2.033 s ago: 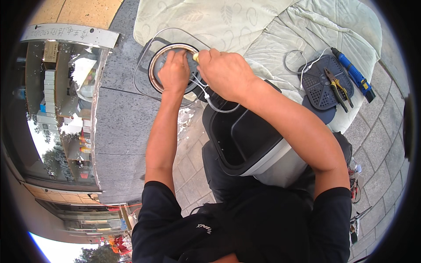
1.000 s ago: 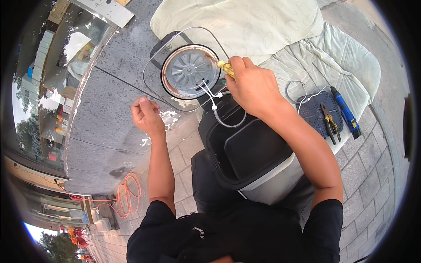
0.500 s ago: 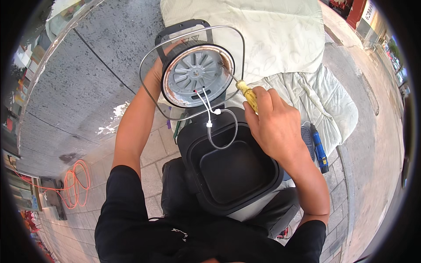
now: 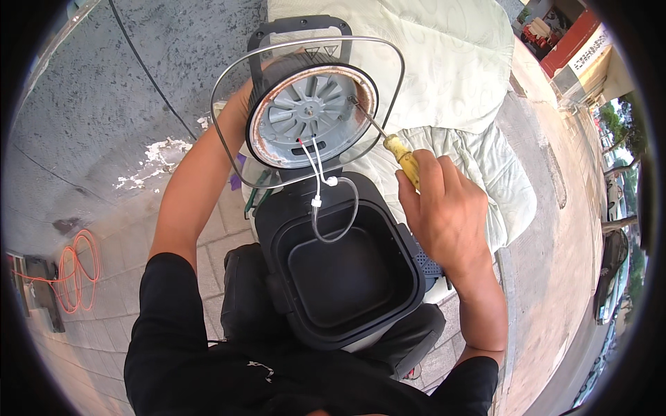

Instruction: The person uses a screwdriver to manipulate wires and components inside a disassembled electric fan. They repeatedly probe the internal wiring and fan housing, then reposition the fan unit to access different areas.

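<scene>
My right hand (image 4: 447, 211) grips a yellow-handled screwdriver (image 4: 401, 154), its shaft reaching to the rusty inner rim of a round metal housing (image 4: 291, 125) with a radial-bladed disc. My left hand (image 4: 243, 98) is behind that housing's left side, its fingers hidden. The housing stands tilted toward me in a black bracket (image 4: 305, 23). A bent metal heating tube (image 4: 400, 69) loops around it, and white wires with connectors (image 4: 316, 201) hang from it on a clear-sleeved loop. Below is an open black square appliance body (image 4: 350, 274), between my legs.
A cream quilted pad (image 4: 444, 55) lies behind. A perforated dark plate (image 4: 428, 260) is partly hidden right of the appliance. A speckled grey wall (image 4: 139, 69) is at left, an orange cord (image 4: 76, 270) on the paving below it. A parked car (image 4: 609, 277) is far right.
My left hand has moved up behind the housing, which now tilts toward me. The screwdriver's shaft has come to the inner right rim. The whole view has swung rightward.
</scene>
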Tool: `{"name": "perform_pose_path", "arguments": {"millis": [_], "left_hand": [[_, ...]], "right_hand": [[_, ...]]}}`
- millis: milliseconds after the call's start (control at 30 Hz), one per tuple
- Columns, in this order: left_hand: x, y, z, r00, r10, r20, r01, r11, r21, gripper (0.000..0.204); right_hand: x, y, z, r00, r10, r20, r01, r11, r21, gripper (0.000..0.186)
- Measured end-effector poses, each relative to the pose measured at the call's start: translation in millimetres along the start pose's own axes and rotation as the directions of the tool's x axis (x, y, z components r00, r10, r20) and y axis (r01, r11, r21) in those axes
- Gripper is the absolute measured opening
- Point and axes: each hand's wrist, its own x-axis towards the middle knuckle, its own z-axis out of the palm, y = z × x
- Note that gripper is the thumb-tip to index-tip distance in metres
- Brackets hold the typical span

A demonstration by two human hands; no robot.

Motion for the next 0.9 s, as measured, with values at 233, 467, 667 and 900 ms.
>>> {"name": "perform_pose_path", "arguments": {"millis": [233, 467, 667, 900], "left_hand": [[5.1, -0.9, 1.5, 0.999, -0.013, 0.033, 0.013, 1.000, -0.005, 0.059], [4.8, -2.7, -1.0, 0.998, -0.018, 0.063, 0.018, 1.000, -0.009, 0.059], [5.6, -3.7, -1.4, 0.996, -0.023, 0.087, 0.025, 1.000, -0.018, 0.059], [4.5, -1.5, -4.8, 0.994, -0.026, 0.105, 0.027, 1.000, -0.015, 0.058]], "right_hand": [[5.1, 4.7, 1.0, 0.997, -0.081, -0.002, 0.081, 0.997, -0.018, 0.035], [5.7, 3.9, 3.1, 0.990, -0.143, -0.022, 0.142, 0.989, -0.034, 0.036], [-1.0, -7.6, 11.1, 0.993, 0.107, -0.045, -0.097, 0.978, 0.184, 0.030], [4.3, -20.4, 7.9, 0.654, 0.629, 0.420, -0.724, 0.359, 0.589, 0.037]]}}
